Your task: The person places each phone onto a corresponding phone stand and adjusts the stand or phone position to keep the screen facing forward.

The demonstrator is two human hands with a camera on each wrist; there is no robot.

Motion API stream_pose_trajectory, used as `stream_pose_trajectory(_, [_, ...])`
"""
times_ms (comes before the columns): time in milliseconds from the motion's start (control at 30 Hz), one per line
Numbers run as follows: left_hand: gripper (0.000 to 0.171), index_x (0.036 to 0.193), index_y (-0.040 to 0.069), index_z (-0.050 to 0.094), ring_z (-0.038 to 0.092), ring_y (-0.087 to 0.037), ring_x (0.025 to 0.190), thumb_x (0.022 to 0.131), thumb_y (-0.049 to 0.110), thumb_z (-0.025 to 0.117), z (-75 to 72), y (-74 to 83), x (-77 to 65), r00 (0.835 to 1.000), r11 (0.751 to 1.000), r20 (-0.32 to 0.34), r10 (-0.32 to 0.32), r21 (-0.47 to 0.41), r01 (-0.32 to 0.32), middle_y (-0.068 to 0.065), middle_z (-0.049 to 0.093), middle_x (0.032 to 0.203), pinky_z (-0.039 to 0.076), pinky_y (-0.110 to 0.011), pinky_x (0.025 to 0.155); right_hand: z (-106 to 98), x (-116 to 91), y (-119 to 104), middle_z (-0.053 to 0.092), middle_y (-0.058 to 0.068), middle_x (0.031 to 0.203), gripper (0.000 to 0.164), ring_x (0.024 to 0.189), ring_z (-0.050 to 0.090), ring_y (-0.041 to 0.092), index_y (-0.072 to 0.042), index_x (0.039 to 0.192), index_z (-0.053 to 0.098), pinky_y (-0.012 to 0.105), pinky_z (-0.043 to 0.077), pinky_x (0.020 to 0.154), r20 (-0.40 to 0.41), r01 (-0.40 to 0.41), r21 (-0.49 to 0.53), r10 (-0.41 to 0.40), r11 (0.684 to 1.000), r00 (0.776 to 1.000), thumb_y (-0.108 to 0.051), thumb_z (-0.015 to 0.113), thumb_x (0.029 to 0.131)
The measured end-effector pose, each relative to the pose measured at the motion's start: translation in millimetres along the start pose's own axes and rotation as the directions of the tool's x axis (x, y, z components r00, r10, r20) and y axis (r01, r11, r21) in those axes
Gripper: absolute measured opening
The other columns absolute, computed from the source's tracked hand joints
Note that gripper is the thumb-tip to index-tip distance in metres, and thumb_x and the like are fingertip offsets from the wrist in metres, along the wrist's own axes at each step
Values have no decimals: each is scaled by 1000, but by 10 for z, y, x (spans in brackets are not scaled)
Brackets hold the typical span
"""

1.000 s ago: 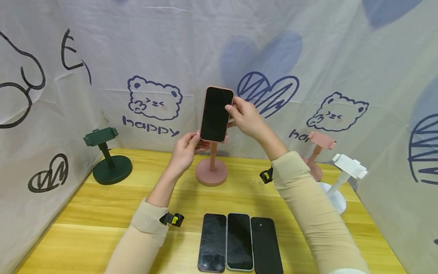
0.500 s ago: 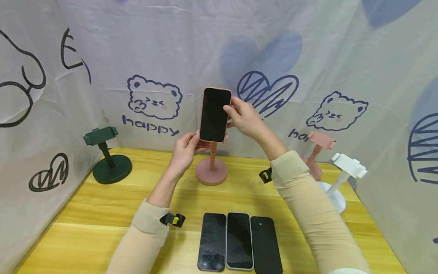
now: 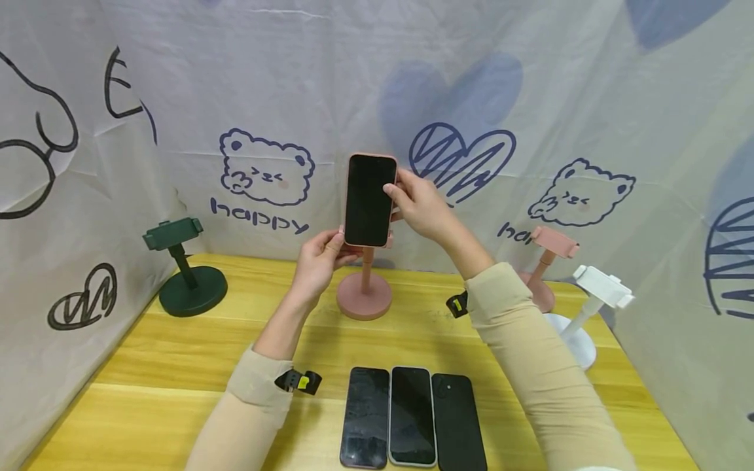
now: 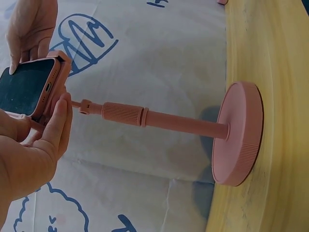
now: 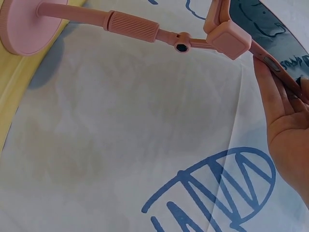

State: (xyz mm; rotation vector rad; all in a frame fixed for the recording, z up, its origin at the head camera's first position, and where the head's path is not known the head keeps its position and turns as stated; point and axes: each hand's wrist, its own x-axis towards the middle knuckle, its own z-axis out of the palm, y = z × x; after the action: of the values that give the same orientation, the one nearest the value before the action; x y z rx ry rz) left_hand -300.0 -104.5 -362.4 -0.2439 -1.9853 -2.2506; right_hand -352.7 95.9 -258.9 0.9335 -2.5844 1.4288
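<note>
A smartphone (image 3: 370, 201) in a pink case stands upright, its dark screen toward me, at the head of a pink phone stand (image 3: 364, 296). My right hand (image 3: 425, 204) pinches the phone's right side, thumb on the screen and fingers behind. At the lower left corner, my left hand (image 3: 318, 261) grips the stand's holder, thumb in front and fingers underneath. In the left wrist view the phone's bottom edge (image 4: 47, 88) sits between the holder's clamp ends. The right wrist view shows a clamp end (image 5: 229, 39) against the phone's side (image 5: 273, 63).
Three phones lie side by side in front: a dark one (image 3: 365, 417), a white-edged one (image 3: 412, 416) and a black one (image 3: 459, 422) back up. A green stand (image 3: 193, 292) is at left; another pink stand (image 3: 556, 242) and a white stand (image 3: 602, 286) are at right.
The phone has straightened from a slight tilt and shifted a little left and down, with my right hand following. My left hand stays at the holder.
</note>
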Motion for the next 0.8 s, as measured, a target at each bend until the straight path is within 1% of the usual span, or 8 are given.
stream_pose_trajectory(167, [40, 137, -5, 54, 71, -9, 95, 108, 20, 44, 11, -5, -7, 1000, 999, -4, -3, -35, 3, -30, 63, 123, 60, -26, 90, 6, -7, 6, 67, 21, 121, 37, 105, 71, 34, -5, 141, 49, 41, 63, 84, -6, 4, -15, -4, 1000, 1000, -22, 44, 108])
stream_pose_trajectory(300, [40, 137, -8, 54, 71, -7, 93, 108, 18, 43, 9, -8, -2, 1000, 999, -7, -3, -54, 3, -28, 63, 121, 60, -26, 90, 16, -8, 18, 67, 22, 119, 37, 104, 72, 34, -3, 140, 50, 40, 63, 84, -17, 12, -15, -12, 1000, 1000, -21, 45, 108])
stream_pose_trajectory(533, [40, 137, -8, 54, 71, -6, 91, 108, 17, 44, -1, -14, 4, 1000, 997, -10, -16, -82, 15, -25, 63, 120, 60, -26, 90, 33, -23, 19, 70, 19, 119, 33, 102, 73, 31, -4, 136, 53, 38, 63, 83, -38, 31, -19, -31, 999, 999, -21, 46, 108])
stream_pose_trajectory(800, [42, 138, -6, 54, 71, -8, 94, 107, 20, 45, 3, 2, -14, 999, 997, -4, -40, -73, 40, -25, 63, 124, 59, -26, 91, 39, -51, 35, 69, 19, 118, 35, 104, 72, 32, -5, 138, 52, 38, 62, 87, -43, 19, -31, -20, 999, 999, -22, 46, 108])
